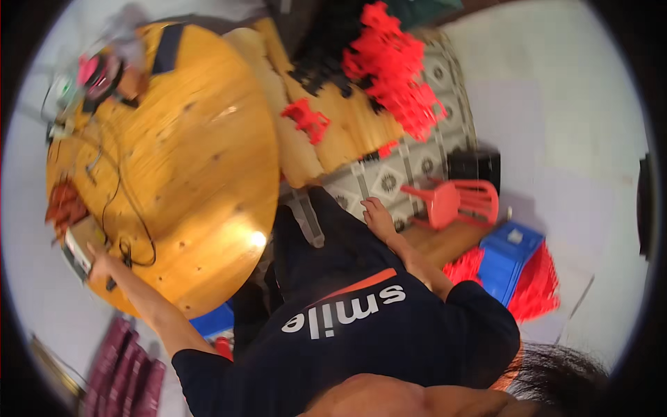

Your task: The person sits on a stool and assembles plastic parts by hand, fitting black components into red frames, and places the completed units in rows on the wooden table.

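My left hand (102, 265) reaches to the left rim of the round wooden table (201, 139). Its fingers are at the edge of a small white and tan box (82, 243) and seem to grip it, though motion blurs them. A black cable (142, 226) lies curled beside that hand, and a reddish-brown bundle (66, 205) sits just beyond the box. My right hand (379, 217) is out over the tiled floor at my right side, holding nothing, with its fingers loosely apart. Nearest to it stands a small pink plastic chair (451, 203).
Red plastic pieces (392, 69) are heaped beside black ones (326, 55) at the back. A single red piece (306, 120) lies on a lower wooden surface (354, 132). At right is a blue bin (511, 257) among red pieces. Maroon packages (121, 375) stand lower left.
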Motion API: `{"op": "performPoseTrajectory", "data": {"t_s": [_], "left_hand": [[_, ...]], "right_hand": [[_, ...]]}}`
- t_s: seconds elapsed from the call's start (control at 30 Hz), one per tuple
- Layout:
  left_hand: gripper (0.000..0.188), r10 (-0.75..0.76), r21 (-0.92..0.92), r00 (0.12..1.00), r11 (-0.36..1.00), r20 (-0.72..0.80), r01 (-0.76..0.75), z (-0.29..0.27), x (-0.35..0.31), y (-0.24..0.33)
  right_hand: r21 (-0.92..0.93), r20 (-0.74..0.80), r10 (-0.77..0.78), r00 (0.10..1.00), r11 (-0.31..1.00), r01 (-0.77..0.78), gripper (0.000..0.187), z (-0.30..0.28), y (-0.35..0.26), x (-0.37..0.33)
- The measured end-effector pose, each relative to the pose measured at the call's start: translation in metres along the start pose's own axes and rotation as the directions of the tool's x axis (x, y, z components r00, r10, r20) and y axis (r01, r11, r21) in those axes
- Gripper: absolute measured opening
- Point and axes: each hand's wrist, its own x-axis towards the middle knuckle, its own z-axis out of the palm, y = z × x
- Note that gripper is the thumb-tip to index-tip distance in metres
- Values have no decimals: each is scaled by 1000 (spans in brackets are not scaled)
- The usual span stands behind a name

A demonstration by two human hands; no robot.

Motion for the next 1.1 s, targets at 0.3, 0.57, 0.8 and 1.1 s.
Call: {"op": "performPoseTrajectory", "data": {"t_s": [0.3, 0.57, 0.8, 1.1], "left_hand": [[59, 332, -240, 935, 924, 126, -296, -93, -383, 139], [32, 617, -359, 327, 726, 716, -586, -188, -665, 109], [21, 452, -336, -139, 391, 881, -857, -270, -813, 18], [27, 157, -230, -180, 412, 971, -882, -320, -933, 68]], "right_hand": [[452, 178, 755, 630, 506, -734, 32, 51, 185, -189], [428, -125, 927, 355, 373, -823, 28, -42, 389, -191], [-35, -446, 825, 347, 372, -928, 65, -213, 772, -164], [-219, -268, 778, 568, 525, -822, 86, -283, 995, -266]]}}
